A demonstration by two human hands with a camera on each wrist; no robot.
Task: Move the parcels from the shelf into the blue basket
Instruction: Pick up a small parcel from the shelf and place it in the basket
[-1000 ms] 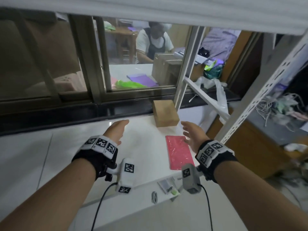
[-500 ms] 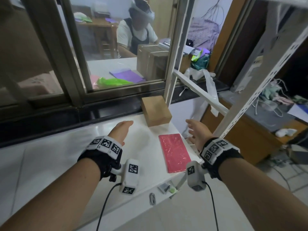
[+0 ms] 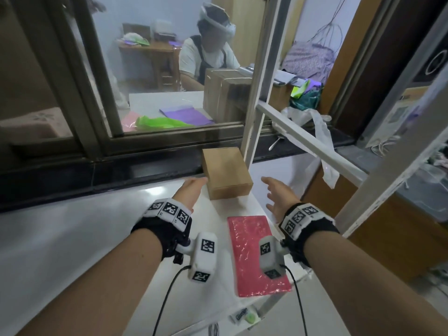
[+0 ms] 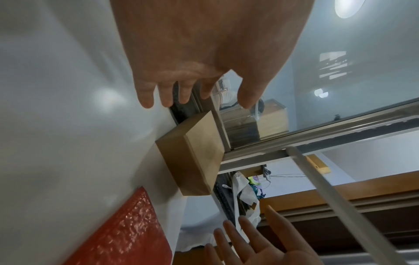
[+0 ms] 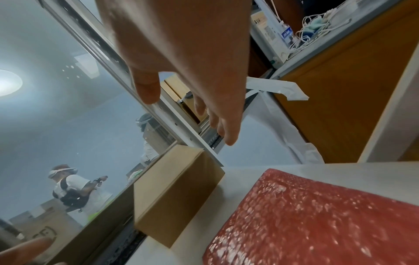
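Note:
A brown cardboard box (image 3: 225, 172) stands at the back of the white shelf (image 3: 72, 238), against the window sill. A flat red bubble-wrap parcel (image 3: 257, 255) lies nearer, by the shelf's right edge. My left hand (image 3: 191, 187) hovers just left of the box with straight fingers, holding nothing. My right hand (image 3: 278, 192) hovers to the right of the box, fingers spread and empty. The left wrist view shows the box (image 4: 195, 152) below my left fingertips (image 4: 172, 96) and the red parcel (image 4: 127, 233). In the right wrist view lie the box (image 5: 174, 193) and red parcel (image 5: 317, 220). No blue basket is in view.
White shelf uprights (image 3: 257, 93) and a slanted brace (image 3: 308, 139) stand right behind and beside the box. A glass window (image 3: 150, 69) runs along the back; a person sits beyond it. A wooden cabinet (image 3: 388, 238) is at the right. Small items (image 3: 244, 316) lie on a lower level.
Both hands have moved forward over the shelf and now flank the cardboard box. The head view has tilted up and moved closer to the shelf.

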